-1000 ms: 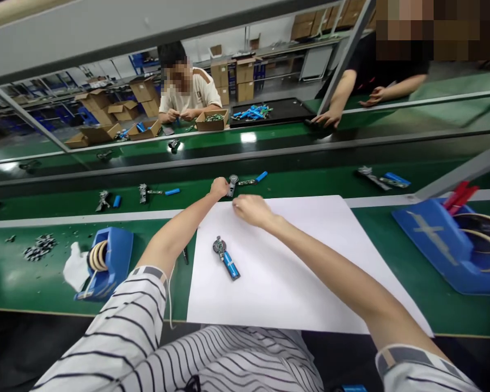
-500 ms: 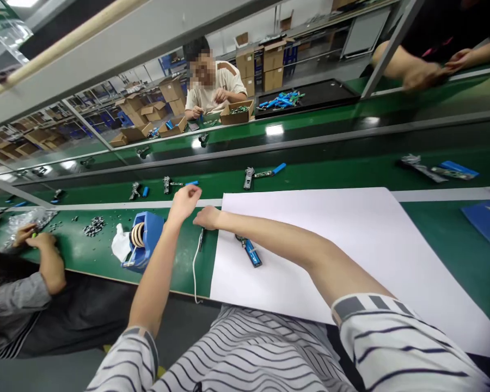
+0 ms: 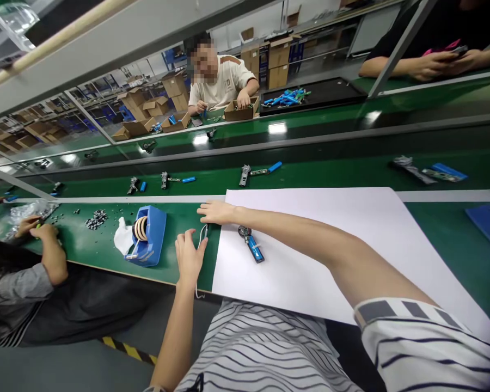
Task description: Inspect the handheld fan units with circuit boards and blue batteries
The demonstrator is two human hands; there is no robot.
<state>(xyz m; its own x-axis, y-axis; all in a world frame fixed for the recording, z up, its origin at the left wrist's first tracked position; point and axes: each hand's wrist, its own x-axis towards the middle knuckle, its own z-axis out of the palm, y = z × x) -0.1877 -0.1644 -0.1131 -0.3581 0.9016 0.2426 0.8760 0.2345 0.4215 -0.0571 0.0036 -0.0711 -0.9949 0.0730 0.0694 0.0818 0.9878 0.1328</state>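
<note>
My left hand [image 3: 189, 255] is low over the green bench, fingers apart and holding nothing that I can see. Right beside its fingertips runs a thin white cord [image 3: 202, 234] that drops toward the bench edge. My right hand [image 3: 215, 212] reaches across the left edge of a large white sheet [image 3: 310, 218], its fingers stretched out and nothing visible in them. The dark end of the cord lies partly hidden near that hand. Below my right forearm, a small device with a round head and a blue battery [image 3: 253, 248] rests on the sheet.
A blue tape dispenser [image 3: 157, 237] stands left of my left hand, with small black parts [image 3: 96, 219] beyond it. Along the belt lie grey housings [image 3: 245, 175] with circuit boards and blue batteries. Co-workers sit left and opposite; a metal rail [image 3: 85, 60] crosses overhead.
My left hand has come down and back from beside the belt to the cord, its fingers spreading. My right hand has shifted slightly and its fingers have straightened. The device shows more fully.
</note>
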